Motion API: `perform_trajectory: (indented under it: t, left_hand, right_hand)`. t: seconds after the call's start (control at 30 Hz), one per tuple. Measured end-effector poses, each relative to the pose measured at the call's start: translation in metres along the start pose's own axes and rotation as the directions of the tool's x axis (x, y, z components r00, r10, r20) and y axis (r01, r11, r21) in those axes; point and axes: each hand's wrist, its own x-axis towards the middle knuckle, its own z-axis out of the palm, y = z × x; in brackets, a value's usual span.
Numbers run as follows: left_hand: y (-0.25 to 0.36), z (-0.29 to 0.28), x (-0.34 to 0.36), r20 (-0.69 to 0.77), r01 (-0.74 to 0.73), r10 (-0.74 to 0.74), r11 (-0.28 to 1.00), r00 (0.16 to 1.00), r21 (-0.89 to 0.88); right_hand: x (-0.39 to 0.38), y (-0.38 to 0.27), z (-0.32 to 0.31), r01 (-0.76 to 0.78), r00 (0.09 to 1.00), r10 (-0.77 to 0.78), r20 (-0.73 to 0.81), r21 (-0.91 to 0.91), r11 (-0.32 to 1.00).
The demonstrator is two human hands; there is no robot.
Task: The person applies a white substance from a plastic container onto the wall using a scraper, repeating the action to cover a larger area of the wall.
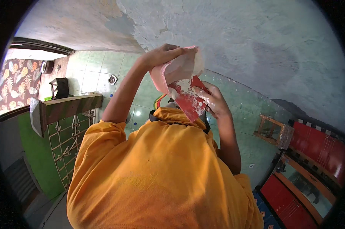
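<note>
Near the top centre, my left hand (159, 57) grips a pink plastic container (161, 80) by its upper edge, tilting it, with pale paste inside and along its rim. My right hand (212, 99), smeared with white paste, grips a red flat scraper (187, 107) coated with white paste at the container's lower opening. The scraper overlaps the container; whether they touch is hard to tell. My forearms come from orange sleeves.
A patchy plastered wall (249, 42) spans the upper view. Green tiled floor (88, 65) lies below it. At left are a railing with metal grille (69, 141) and a leaf-patterned mat (16, 84). At right stand a wooden stool (268, 128) and red cabinets (317, 149).
</note>
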Motion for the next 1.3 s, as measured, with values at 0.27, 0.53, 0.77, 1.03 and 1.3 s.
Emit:
perform_trajectory:
  t: [0.27,0.53,0.77,1.03,1.3]
  left_hand:
    - [-0.019,0.006,-0.013,-0.326,-0.238,0.131,0.920,0.936,-0.311]
    - [-0.035,0.037,-0.021,-0.332,-0.375,0.198,0.667,0.922,-0.644]
    - [0.010,0.056,-0.052,-0.327,-0.401,0.237,0.624,0.915,-0.671]
    - [-0.010,0.048,-0.033,-0.376,-0.424,0.214,0.608,0.902,-0.671]
    - [0.004,0.053,-0.053,-0.424,-0.451,0.183,0.544,0.887,-0.708]
  right_hand:
    - [-0.011,-0.025,0.002,0.272,0.955,-0.218,-0.200,0.305,0.913]
    - [-0.078,-0.243,-0.039,0.891,0.303,-0.859,-0.412,-0.197,0.409]
    - [-0.149,-0.472,-0.016,-0.133,-0.422,-0.768,0.482,-0.871,-0.473]
    - [-0.029,-0.487,-0.011,-0.582,-0.190,-0.689,0.700,-0.645,-0.495]
    - [-0.044,-0.428,-0.014,-0.051,-0.127,-0.828,0.545,-0.838,-0.544]
